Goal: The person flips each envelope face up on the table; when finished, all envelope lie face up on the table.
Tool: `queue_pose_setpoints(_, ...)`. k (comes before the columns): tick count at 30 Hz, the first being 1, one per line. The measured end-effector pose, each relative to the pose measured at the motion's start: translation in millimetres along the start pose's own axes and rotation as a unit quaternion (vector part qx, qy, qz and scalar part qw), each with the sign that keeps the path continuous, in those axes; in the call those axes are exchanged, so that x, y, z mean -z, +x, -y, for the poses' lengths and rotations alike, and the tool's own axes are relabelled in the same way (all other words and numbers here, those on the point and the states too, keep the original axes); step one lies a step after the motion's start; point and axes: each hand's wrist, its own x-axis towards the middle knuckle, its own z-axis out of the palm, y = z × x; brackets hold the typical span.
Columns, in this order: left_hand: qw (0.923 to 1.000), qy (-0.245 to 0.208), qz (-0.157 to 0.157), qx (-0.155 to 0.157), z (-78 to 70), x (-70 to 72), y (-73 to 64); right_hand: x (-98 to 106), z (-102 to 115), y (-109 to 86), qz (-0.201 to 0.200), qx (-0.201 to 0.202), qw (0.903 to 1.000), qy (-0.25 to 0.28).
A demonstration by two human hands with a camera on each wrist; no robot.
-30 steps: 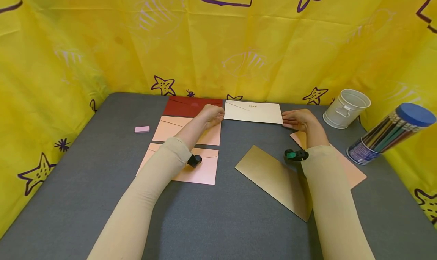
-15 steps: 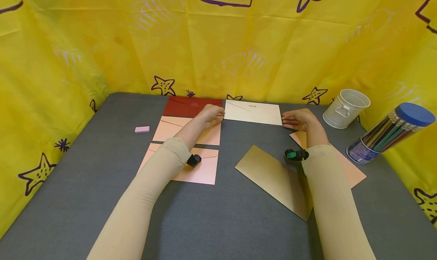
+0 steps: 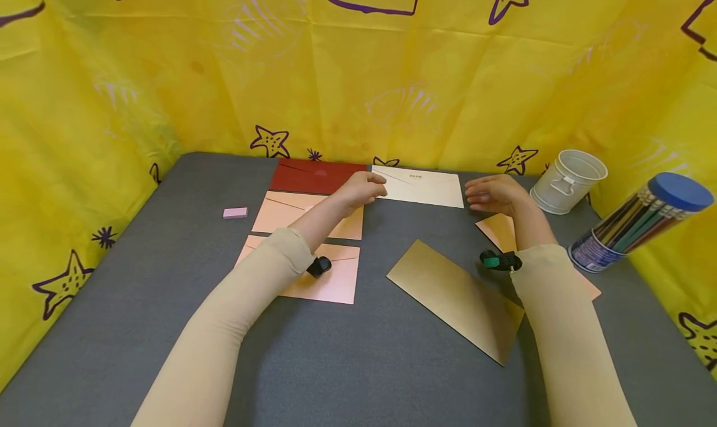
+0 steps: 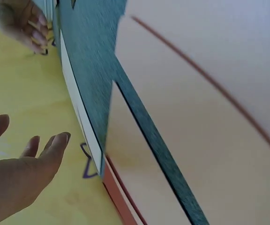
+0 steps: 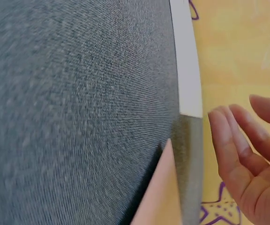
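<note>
– Left hand (image 3: 363,189) and right hand (image 3: 494,193) have come off the short ends of the white envelope (image 3: 424,187) since the earlier frame. Grip?
– Loose fingers on both, holding nothing, we'd say.
– And the envelope?
– Flat on the far side of the desk (image 3: 370,371), between the hands, long axis left to right; we can't call which hand is nearer.
– Containers?
– White pail (image 3: 562,190), back right; we can't see its bottom. Nearer us, a clear tub (image 3: 596,251) with a blue lid (image 3: 680,192); we log pencils (image 3: 630,225) inside.
</note>
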Motion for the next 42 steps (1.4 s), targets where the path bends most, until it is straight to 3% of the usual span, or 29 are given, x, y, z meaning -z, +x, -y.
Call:
queue_pose_setpoints(6, 0.9948, 0.076, 0.045, -0.052, -0.2, -24.2, -11.4, -3, 2, -13.4, 0.022, 0.033, 0.9949, -0.093)
queue_pose_setpoints(10, 0.9901, 0.103, 0.074, -0.06, 2.6, -36.3, -17.7, -7, 3, -24.2, 0.05, 0.047, 0.9882, -0.137)
queue_pose_setpoints(19, 0.9821, 0.146, 0.106, -0.053, 9.5, -52.5, -29.4, -15, -7, -48.1, 0.099, 0.065, 0.9739, -0.194)
queue_pose_setpoints(28, 0.9684, 0.208, 0.124, -0.058, 17.6, -59.8, -37.8, -27, -23, -67.5, 0.162, 0.065, 0.9539, -0.244)
queue_pose_setpoints(38, 0.9679, 0.207, 0.136, -0.042, 25.7, -64.4, -43.2, -45, -37, -79.2, 0.168, 0.058, 0.9349, -0.307)
queue_pose_setpoints(42, 0.9607, 0.24, 0.133, -0.044, 29.1, -69.6, -44.8, -52, -40, -84.1, 0.162, 0.055, 0.9322, -0.319)
